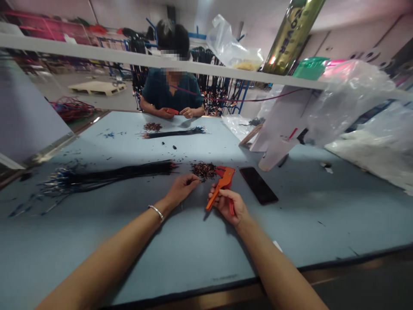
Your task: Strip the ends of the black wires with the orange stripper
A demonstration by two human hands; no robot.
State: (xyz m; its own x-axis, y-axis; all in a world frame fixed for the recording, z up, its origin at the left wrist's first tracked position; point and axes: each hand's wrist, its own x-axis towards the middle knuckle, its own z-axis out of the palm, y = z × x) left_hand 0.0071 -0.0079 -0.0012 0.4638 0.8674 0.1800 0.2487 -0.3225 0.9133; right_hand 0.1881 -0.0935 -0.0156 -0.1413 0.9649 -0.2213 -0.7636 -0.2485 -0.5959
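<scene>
- Table (161, 258): blue-grey top, littered with fine black offcuts; bears all items below.
- Co-worker (172, 92): seated at the far edge, both hands on the table around a small red tool; a second wire bundle (176, 133) and scrap heap lie before them.
- Plastic bags (355, 99): clear, heaped at the right along with white paper sheets; well apart from the hands.
- Wires (106, 175): long black bundle lying flat at left, cut ends toward the centre, likely so that single strands draw out toward the left hand.
- Phone (258, 185): dark, face up, just right of the stripper, clear of the hands.
- Stripper (222, 183): orange-red hand tool, jaw end pointing away toward the scrap.
- Right hand (229, 205): fingers wrapped round the stripper's handles, closed enough to hold it firmly.
- Left hand (183, 187): fingertips pinched together near the scrap; whether a strand is between them cannot be told.
- Scrap (204, 169): small dark heap of stripped bits, just beyond both hands, beside the jaw end.
- Bracelet (156, 212): silver, on the left wrist.
</scene>
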